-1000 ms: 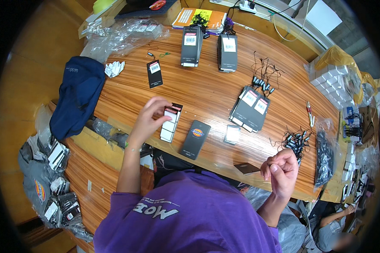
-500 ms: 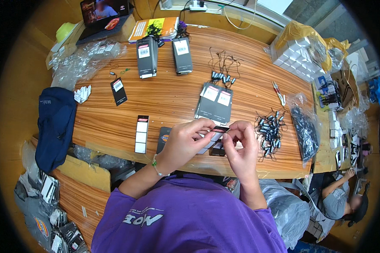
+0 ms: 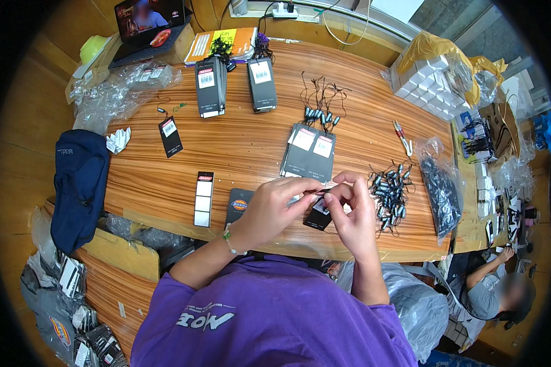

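Observation:
Both hands are close together over the front of the table. My left hand point(image 3: 274, 205) pinches the top end of a black hang tag point(image 3: 314, 222), whose white label partly shows between the hands. My right hand point(image 3: 353, 214) grips the same end with thumb and fingers. My fingers hide the tag's top edge. Just beyond lies a stack of grey hang tags point(image 3: 307, 160) with white stickers, black strings fanned out behind. Beside my left wrist, a dark tag with a round logo point(image 3: 237, 205) is partly covered. A loose pile of black strings with small bluish toggles point(image 3: 390, 192) lies right of my right hand.
A tag strip with white panels point(image 3: 204, 200) and a single black tag point(image 3: 171, 136) lie leftward. Two tag stacks point(image 3: 210, 92) stand farther back. At right are snips point(image 3: 403, 137), a bag of black strings point(image 3: 441, 196) and white boxes point(image 3: 428, 85). Another person point(image 3: 493, 293) sits far right.
The held tag has tilted, so its upper end is now nearly edge-on and its lower part shows below my fingers. My hands stay in about the same place.

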The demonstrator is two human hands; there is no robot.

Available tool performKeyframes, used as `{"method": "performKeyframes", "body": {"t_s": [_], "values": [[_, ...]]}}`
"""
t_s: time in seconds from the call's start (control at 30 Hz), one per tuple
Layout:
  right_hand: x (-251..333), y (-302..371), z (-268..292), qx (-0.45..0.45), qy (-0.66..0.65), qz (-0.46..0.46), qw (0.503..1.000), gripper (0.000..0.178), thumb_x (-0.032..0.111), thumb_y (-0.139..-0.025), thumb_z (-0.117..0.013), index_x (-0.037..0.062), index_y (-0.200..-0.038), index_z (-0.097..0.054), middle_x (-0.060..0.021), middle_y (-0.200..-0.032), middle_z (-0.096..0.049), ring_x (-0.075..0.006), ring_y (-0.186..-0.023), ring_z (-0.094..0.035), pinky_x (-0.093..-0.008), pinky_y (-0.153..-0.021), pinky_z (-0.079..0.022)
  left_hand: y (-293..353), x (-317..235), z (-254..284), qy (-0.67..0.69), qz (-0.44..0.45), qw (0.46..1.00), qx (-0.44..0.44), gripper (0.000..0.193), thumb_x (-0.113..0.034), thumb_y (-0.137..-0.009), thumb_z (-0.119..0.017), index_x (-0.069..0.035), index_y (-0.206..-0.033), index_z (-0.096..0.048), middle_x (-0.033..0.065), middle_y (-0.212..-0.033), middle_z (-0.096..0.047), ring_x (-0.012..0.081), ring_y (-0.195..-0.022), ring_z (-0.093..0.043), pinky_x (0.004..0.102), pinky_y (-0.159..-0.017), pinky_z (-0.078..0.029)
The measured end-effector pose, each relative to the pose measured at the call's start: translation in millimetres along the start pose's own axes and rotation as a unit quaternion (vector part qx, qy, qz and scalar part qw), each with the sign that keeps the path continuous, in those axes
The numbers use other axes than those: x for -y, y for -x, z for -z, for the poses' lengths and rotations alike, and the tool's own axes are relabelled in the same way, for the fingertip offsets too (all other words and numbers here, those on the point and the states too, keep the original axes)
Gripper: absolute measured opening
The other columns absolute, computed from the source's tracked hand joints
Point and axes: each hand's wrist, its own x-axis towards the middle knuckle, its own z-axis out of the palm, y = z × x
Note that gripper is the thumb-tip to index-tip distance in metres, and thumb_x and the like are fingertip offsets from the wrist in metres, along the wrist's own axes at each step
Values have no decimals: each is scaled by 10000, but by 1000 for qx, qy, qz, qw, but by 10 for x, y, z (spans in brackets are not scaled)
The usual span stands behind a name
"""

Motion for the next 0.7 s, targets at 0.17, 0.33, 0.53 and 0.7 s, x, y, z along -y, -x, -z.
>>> {"method": "performKeyframes", "body": {"t_s": [0.17,0.33,0.53,0.7], "values": [[-45,-46,28,2,-11,-5,1000,280,-63,-801,-540,21,-1046,-434,-46,-656,-553,-71,-603,-504,-210,-565,-409,-33,8,-45,-11,-53,999,-2,153,-26,-778,-616,-30,-927,-647,105,-854,-642,222,-748,-619,296,-635,-488],[-2,-56,61,16,-124,-80,989,178,-34,-848,-517,-7,-1023,-497,-51,-769,-606,-82,-726,-560,-208,-685,-445,-75,34,-57,-105,-132,986,-8,164,-81,-744,-622,-84,-906,-649,52,-851,-631,215,-785,-611,333,-685,-481],[-158,-46,194,63,-259,-126,955,64,67,-884,-524,24,-924,-549,-46,-914,-587,-83,-829,-533,-225,-775,-424,-104,73,-33,-235,-272,933,-35,183,-117,-689,-610,-125,-867,-653,-14,-884,-607,156,-870,-576,340,-760,-448],[-146,-90,150,-92,-360,-51,927,78,153,-908,-480,80,-880,-479,-57,-910,-523,-151,-851,-487,-301,-827,-389,-88,137,-72,-177,-261,949,-18,139,-92,-691,-616,-100,-826,-646,-6,-846,-623,162,-818,-585,335,-761,-439]]}}
